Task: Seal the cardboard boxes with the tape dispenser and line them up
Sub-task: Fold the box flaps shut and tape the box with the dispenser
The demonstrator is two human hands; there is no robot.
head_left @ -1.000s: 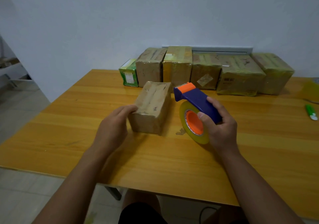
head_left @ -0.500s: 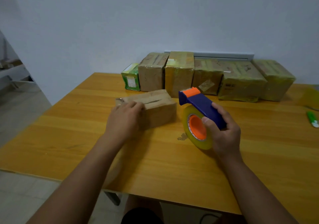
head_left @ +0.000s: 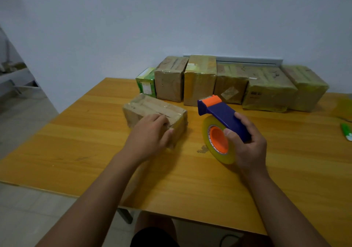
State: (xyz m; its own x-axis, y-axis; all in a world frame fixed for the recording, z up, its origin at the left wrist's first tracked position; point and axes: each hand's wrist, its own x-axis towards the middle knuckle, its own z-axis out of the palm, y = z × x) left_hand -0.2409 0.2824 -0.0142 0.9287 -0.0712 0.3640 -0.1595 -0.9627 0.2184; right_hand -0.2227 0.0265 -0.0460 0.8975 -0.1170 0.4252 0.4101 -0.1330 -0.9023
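A small brown cardboard box [head_left: 150, 106] lies on the wooden table [head_left: 190, 180], turned at an angle, its taped top up. My left hand [head_left: 150, 138] grips its near right corner, fingers on top and thumb down the side. My right hand [head_left: 245, 144] holds the blue handle of a tape dispenser [head_left: 219, 113] with an orange head and a yellow tape roll [head_left: 218, 144], lifted just right of the box. Along the wall stands a row of several taped boxes [head_left: 228, 83], with a small green box [head_left: 145, 82] at its left end.
A green marker-like object [head_left: 346, 131] lies at the table's right edge, and a yellowish transparent thing [head_left: 342, 106] sits behind it. A grey rail [head_left: 247, 60] runs along the wall behind the boxes. The table's near edge is close to my legs.
My left hand has turned the small box from end-on to lying across at an angle and moved it slightly back. The tape dispenser in my right hand has barely shifted.
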